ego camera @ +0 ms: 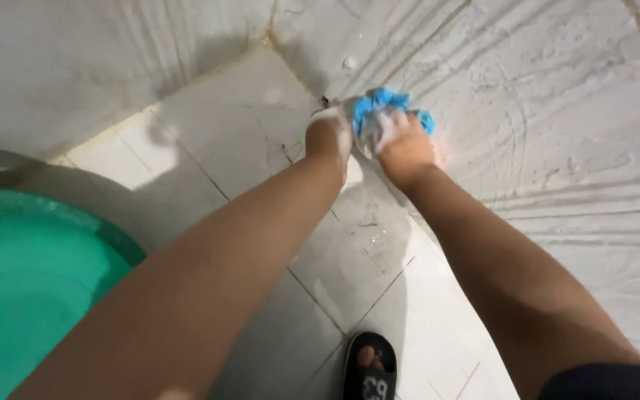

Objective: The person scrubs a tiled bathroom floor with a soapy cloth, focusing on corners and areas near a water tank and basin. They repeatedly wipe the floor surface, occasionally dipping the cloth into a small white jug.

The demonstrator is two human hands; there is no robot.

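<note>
Both the left hand and right hand clench a soapy, crumpled blue cloth tightly; it looks soft, wet, slippery, best gripped bunched.

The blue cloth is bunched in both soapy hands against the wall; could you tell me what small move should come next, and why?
Probably another short rub of the blue cloth between the left hand and right hand: both grip it, suds cover the fingers, and the green tub sits apart.

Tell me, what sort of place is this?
Probably a washing area or bathroom: a wet tiled floor, a green tub, and both hands wringing a soapy blue cloth.
</note>
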